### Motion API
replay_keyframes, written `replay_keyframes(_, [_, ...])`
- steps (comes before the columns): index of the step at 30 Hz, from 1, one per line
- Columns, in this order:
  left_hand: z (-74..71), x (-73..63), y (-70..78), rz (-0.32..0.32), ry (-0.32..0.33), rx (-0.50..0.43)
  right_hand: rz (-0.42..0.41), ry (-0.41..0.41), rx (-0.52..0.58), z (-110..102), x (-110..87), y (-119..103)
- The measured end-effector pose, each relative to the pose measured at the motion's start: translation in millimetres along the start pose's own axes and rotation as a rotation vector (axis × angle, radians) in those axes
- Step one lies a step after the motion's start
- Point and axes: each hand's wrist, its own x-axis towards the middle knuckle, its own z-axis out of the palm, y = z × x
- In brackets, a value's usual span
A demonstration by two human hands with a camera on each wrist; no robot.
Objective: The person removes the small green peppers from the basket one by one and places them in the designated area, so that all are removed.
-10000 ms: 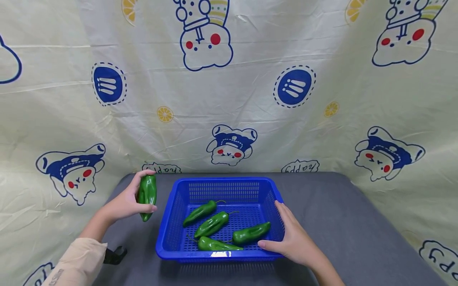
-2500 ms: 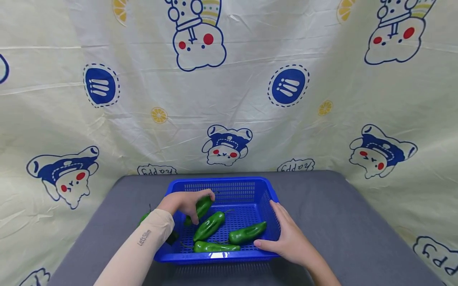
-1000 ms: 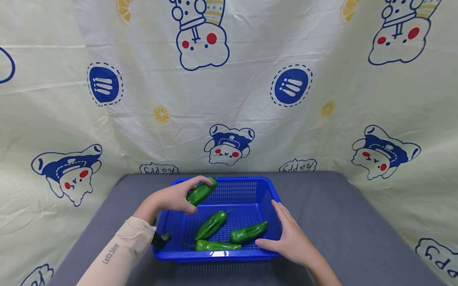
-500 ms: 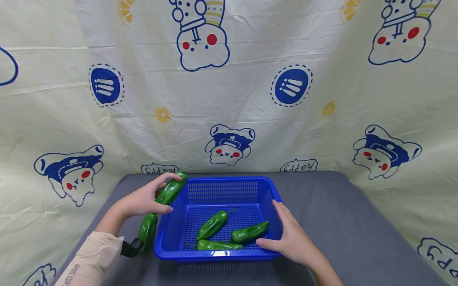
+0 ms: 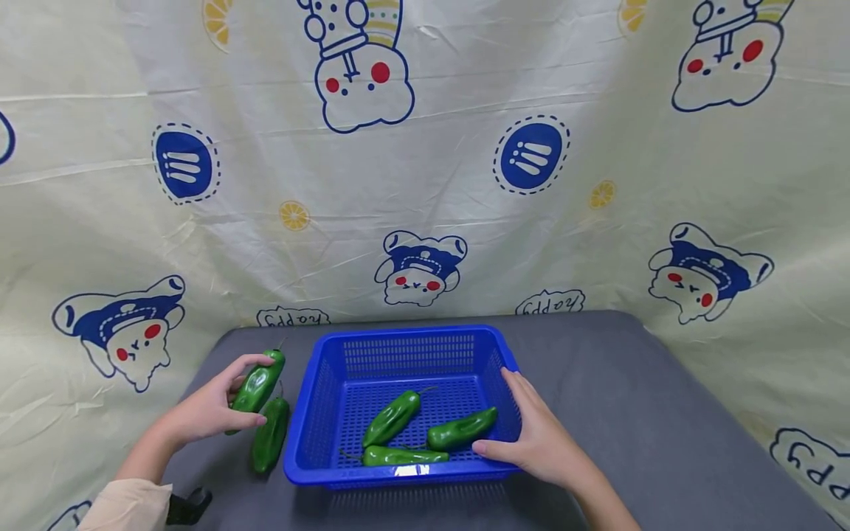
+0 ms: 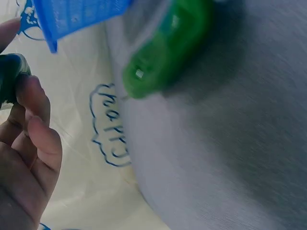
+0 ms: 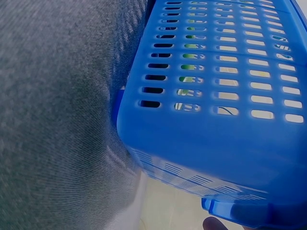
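My left hand (image 5: 211, 402) holds a green pepper (image 5: 257, 385) between thumb and fingers, left of the blue basket (image 5: 398, 474). Just beside it, a second pepper (image 5: 270, 436) lies on the cloth along the basket's left side. In the left wrist view the held pepper (image 6: 10, 76) shows only partly; the lying pepper (image 6: 168, 48) is blurred. My right hand (image 5: 541, 435) grips the basket's right front corner, thumb over the front rim, fingers at the right rim. Inside the basket lie three peppers: one slanted (image 5: 392, 419), one at right (image 5: 462, 430), one along the front (image 5: 405, 456).
Grey cloth (image 5: 598, 383) covers the table, whose back edge meets a pale printed curtain (image 5: 425, 184). A black strap (image 5: 189, 507) sticks out at my left wrist. Slots in the basket wall (image 7: 192, 134) fill much of the right wrist view.
My left hand took a pepper from the back left of the basket, lifted it over the left rim and lowered it beside the pepper outside. The right hand stays at the basket corner.
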Motion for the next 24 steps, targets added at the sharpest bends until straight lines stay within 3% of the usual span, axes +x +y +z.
replay_keyframes(5, [-0.9,-9.1,-18.0,-0.04,0.001,0.0,0.004,0.004,-0.002,0.5,0.5,0.1])
replay_keyframes(16, [12.1,-29.7,-66.2,-0.097,-0.075,0.0,-0.004,-0.002,0.006,-0.6,-1.9,2.7])
replay_keyframes(24, [20.9,-34.0,-76.7,-0.119,-0.116,0.036,-0.002,-0.001,0.008,-1.4,-3.0,2.3])
